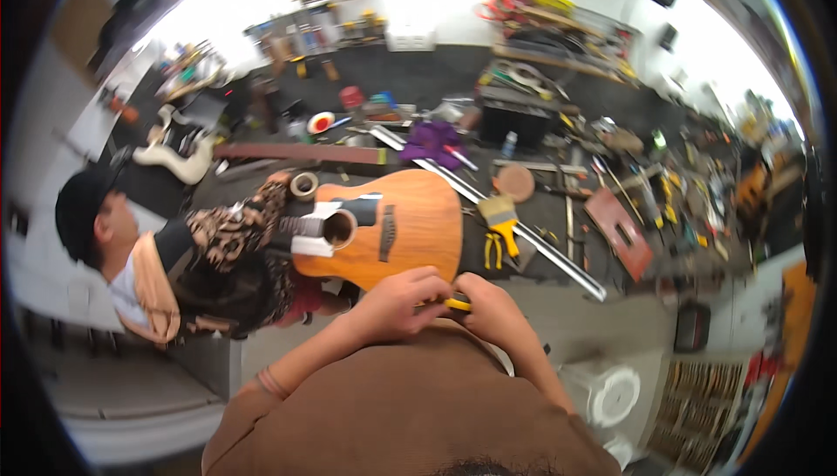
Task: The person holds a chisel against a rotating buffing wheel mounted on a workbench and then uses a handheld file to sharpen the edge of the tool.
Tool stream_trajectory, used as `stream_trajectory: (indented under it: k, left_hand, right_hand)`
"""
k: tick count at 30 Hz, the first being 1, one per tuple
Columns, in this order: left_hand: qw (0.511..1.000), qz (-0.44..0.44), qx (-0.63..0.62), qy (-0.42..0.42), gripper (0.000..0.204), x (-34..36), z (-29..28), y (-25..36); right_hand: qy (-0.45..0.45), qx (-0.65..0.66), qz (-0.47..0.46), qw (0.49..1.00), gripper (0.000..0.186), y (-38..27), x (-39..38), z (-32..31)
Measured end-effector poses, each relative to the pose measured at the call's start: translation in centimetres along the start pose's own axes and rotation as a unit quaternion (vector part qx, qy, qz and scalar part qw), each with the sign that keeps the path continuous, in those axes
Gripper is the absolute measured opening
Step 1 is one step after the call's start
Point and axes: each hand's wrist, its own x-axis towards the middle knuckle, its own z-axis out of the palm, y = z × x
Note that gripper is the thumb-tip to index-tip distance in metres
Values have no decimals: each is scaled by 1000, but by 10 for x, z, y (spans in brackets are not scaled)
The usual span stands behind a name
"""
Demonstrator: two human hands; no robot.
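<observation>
Close to my body, both hands are closed around a small yellow-and-black tool (pixel 456 302), whose exact kind is hidden by my fingers. My left hand (pixel 410 302) has bent fingers over its left part; my right hand (pixel 486 309) grips the right part. Just beyond them an orange wooden acoustic guitar (pixel 418 227) lies on its back at the bench edge, with white sheets (pixel 309 248) by the soundhole. A wide brush (pixel 499 213) and yellow pliers (pixel 493 251) lie to the guitar's right.
A person in a black cap (pixel 131 258) leans at the guitar's left. The dark bench (pixel 462 75) holds a long metal straightedge (pixel 567 271), a purple cloth (pixel 434 140), a reddish board (pixel 615 232) and several tools. A white bucket (pixel 610 393) stands on the floor at right.
</observation>
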Motion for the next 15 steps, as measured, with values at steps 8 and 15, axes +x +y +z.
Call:
stream_trajectory:
  k: [8, 15]
  left_hand:
    - [999, 43, 3, 13, 18, -8, 2, -11]
    - [999, 24, -25, 14, 18, -1, -11, -29]
  right_hand:
    - [24, -14, 49, 998, 34, -15, 17, -8]
    - [31, -81, 11, 996, 37, -5, 32, -1]
